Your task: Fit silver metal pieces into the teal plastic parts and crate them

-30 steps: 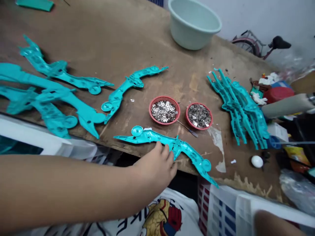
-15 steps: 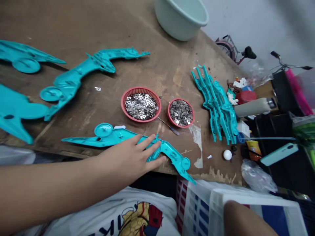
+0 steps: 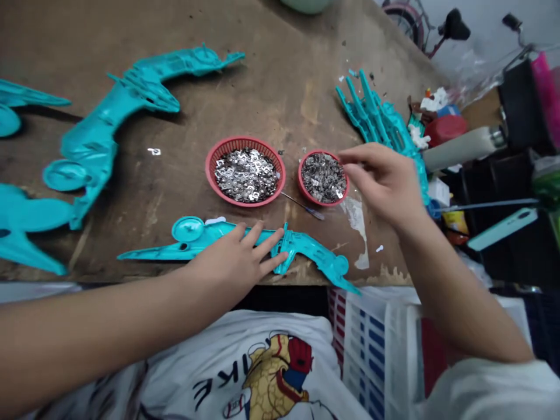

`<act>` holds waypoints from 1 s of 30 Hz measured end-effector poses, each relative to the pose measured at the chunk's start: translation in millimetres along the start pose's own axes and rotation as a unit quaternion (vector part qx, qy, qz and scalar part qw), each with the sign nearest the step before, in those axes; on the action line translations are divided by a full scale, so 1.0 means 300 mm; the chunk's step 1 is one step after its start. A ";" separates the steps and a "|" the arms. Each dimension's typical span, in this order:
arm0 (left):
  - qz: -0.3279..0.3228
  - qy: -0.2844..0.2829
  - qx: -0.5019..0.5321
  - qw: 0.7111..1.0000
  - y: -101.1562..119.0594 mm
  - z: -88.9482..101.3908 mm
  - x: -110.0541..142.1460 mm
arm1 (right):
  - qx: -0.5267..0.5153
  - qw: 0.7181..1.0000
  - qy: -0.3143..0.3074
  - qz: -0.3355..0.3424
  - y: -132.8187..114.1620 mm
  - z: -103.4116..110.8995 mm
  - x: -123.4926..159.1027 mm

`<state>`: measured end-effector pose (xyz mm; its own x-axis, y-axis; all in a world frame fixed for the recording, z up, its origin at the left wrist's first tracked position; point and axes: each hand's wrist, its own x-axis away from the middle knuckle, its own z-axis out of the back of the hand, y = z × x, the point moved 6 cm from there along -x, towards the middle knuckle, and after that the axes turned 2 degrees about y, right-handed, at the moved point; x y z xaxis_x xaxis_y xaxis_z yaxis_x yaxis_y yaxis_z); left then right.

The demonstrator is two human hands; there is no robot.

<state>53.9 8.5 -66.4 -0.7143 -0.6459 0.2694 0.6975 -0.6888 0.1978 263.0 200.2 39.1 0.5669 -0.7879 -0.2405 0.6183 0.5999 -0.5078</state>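
My left hand (image 3: 236, 259) lies flat with fingers spread on a long teal plastic part (image 3: 306, 251) at the table's near edge. My right hand (image 3: 385, 181) hovers just right of a small red basket (image 3: 322, 178) filled with small metal pieces; its fingers curl toward the basket rim and I cannot see anything between them. A larger red basket (image 3: 245, 175) of shiny metal pieces stands to the left of the small one.
More teal parts (image 3: 100, 140) lie at the left, and a stack of them (image 3: 376, 119) at the right. A thin tool (image 3: 304, 207) rests below the baskets. Bottles, a phone (image 3: 503, 227) and clutter crowd the right; a white crate (image 3: 371, 344) sits below the wooden table (image 3: 271, 70).
My right hand has come up into view and reached to the small basket. My left hand stays on the teal part. The view has tilted down and to the right.
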 end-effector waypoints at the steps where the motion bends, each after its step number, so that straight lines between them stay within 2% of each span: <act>1: -0.009 -0.014 -0.012 1.000 0.001 0.012 0.002 | 0.025 1.000 -0.014 -0.005 0.029 -0.042 0.007; 4: -0.029 -0.028 -0.036 0.999 -0.003 0.042 0.013 | 0.120 0.988 -0.099 -0.018 0.123 -0.179 0.011; 6: -0.033 -0.017 -0.033 0.999 -0.013 0.052 0.023 | 0.150 0.980 -0.130 -0.028 0.169 -0.230 0.011; 11: -0.032 0.009 0.009 0.999 -0.037 0.051 0.034 | 0.168 0.976 -0.134 -0.025 0.171 -0.233 0.018; 14: -0.026 0.005 0.011 1.000 -0.047 0.053 0.025 | 0.159 0.979 -0.122 -0.030 0.154 -0.210 0.020; 18: -0.024 -0.006 0.008 1.000 -0.057 0.065 0.015 | 0.122 0.988 -0.076 -0.060 0.167 -0.168 0.016; 22: -0.005 -0.029 -0.043 0.999 -0.058 0.085 0.012 | 0.114 0.991 -0.018 -0.068 0.169 -0.065 -0.009; 25: 0.004 -0.048 -0.085 0.995 -0.043 0.107 0.002 | 0.115 0.991 0.052 -0.036 0.097 0.064 -0.022; 27: -0.018 -0.039 -0.101 0.994 -0.022 0.125 -0.011 | 0.106 0.990 0.095 -0.014 0.021 0.132 -0.006; 28: -0.035 -0.024 -0.101 0.994 -0.011 0.134 -0.018 | 0.100 0.990 0.095 -0.010 -0.017 0.144 0.009; 30: -0.068 0.013 -0.090 0.994 0.006 0.147 -0.030 | 0.084 0.995 0.053 -0.021 -0.076 0.120 0.047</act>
<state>64.3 27.6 -26.9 -0.8041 -0.5498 0.2263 0.5747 -0.8162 0.0592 276.6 180.4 77.0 0.4828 -0.8180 -0.3128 0.7275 0.5734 -0.3768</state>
